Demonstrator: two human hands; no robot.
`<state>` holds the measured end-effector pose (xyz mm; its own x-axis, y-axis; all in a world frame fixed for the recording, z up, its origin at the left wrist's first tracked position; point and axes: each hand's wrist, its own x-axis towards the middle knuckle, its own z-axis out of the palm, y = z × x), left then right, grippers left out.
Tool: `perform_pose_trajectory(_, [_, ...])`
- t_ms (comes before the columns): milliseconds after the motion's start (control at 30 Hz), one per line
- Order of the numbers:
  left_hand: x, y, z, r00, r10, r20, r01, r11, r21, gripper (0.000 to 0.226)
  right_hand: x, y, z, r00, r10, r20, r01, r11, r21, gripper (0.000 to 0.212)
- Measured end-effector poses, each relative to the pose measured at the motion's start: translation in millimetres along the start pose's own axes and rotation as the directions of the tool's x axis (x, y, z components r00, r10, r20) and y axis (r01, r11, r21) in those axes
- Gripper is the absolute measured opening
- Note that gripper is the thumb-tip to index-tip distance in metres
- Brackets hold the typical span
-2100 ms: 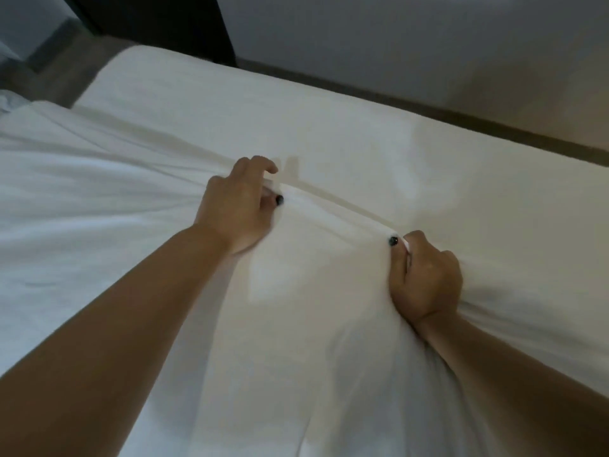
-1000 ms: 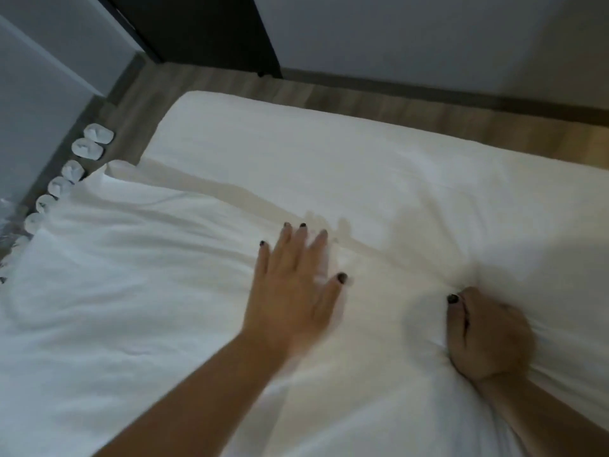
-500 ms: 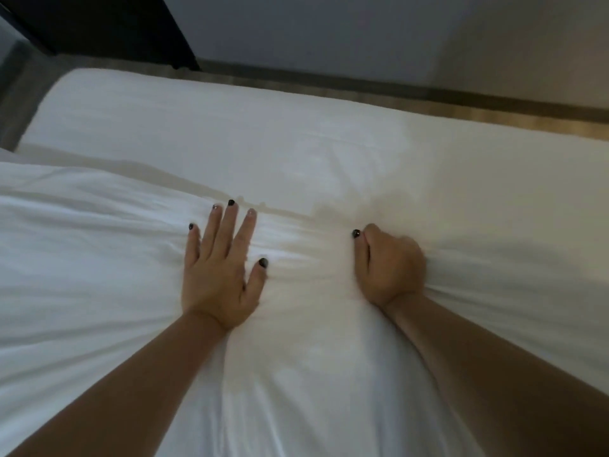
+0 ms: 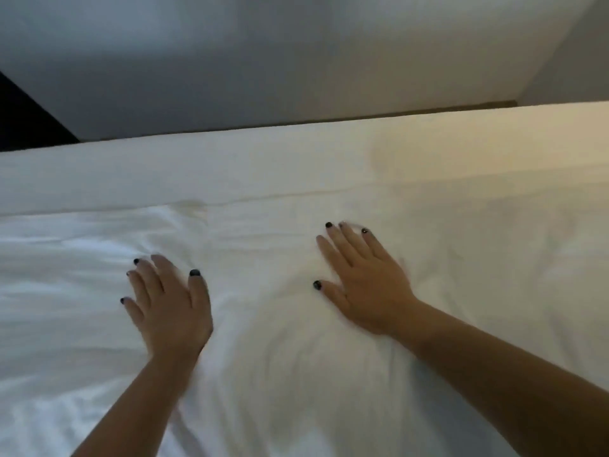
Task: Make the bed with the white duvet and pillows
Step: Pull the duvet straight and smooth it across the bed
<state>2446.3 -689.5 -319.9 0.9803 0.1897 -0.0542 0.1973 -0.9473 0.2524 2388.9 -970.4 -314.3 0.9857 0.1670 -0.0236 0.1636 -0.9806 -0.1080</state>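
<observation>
The white duvet (image 4: pixel 99 258) is lying spread across the bed, filling everything around and beneath the hands. To the left of the left hand it is looking pale and cool in tone, rippled with long shallow creases running sideways. The left hand (image 4: pixel 166 301) is resting palm down on the cloth, fingers straight and slightly fanned, gripping nothing; its dark-painted nails are showing, and small wrinkles are gathering just beyond its fingertips (image 4: pixel 141 263).

Between the two hands the fabric is bunching into a soft mound of fine folds that fan toward the viewer, and the picture is a little blurred there. The right hand (image 4: pixel 362 278) is lying flat too, set slightly farther across the bed than the left, fingers extended and spread, thumb out to the side, pressing on the cloth and clutching nothing.

Beyond both hands a long ridge, the duvet's far edge or a fold, is running across the bed, and past it a smoother white sheet (image 4: pixel 230 173) is stretching to the mattress edge. To the right of the right hand the cover is lying calmer, taking on a warm yellowish light, with only faint creases.

Behind the bed a grey wall (image 4: pixel 296 61) is rising, with a dark panel (image 4: pixel 23 123) at the far left.
</observation>
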Motion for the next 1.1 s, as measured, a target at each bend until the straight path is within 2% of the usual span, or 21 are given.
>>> perform_pose_trajectory(100, [-55.9, 75.3, 24.2, 0.99, 0.133, 0.043, -0.133, 0.991, 0.012, 0.068, -53.1, 99.8, -10.1, 0.979, 0.189, 0.073, -0.181, 0.979, -0.097, 0.079])
perform_pose_trajectory(200, [-99.0, 145.3, 45.8, 0.975, 0.214, 0.067, -0.216, 0.976, 0.018, 0.077, -117.9, 187.6, -19.2, 0.917, 0.391, 0.078, -0.38, 0.916, -0.128, 0.083])
perform_pose_trajectory(333, [-164.3, 233.5, 73.7, 0.929, 0.352, 0.118, -0.361, 0.93, 0.063, 0.077, -209.6, 270.0, -27.7, 0.85, 0.526, 0.033, -0.517, 0.845, -0.135, 0.084])
perform_pose_trajectory(500, [-257.8, 314.3, 104.9, 0.784, 0.59, 0.194, -0.608, 0.793, 0.047, 0.081, -297.2, 349.6, -27.4, 0.765, 0.643, 0.035, -0.635, 0.763, -0.12, 0.084])
perform_pose_trajectory(733, [-369.3, 429.0, 149.0, 0.611, 0.768, 0.19, -0.786, 0.618, 0.026, 0.081, -433.5, 463.8, -25.8, 0.641, 0.767, -0.025, -0.759, 0.629, -0.171, 0.077])
perform_pose_trajectory(900, [-420.9, 487.6, 181.4, 0.412, 0.887, 0.208, -0.911, 0.408, 0.06, 0.079, -514.2, 539.4, -24.5, 0.523, 0.846, -0.107, -0.85, 0.509, -0.135, 0.075])
perform_pose_trajectory(1100, [-428.4, 499.9, 199.6, 0.368, 0.907, 0.207, -0.93, 0.364, 0.056, 0.082, -532.3, 561.1, -6.8, 0.489, 0.849, -0.2, -0.862, 0.506, 0.039, 0.071])
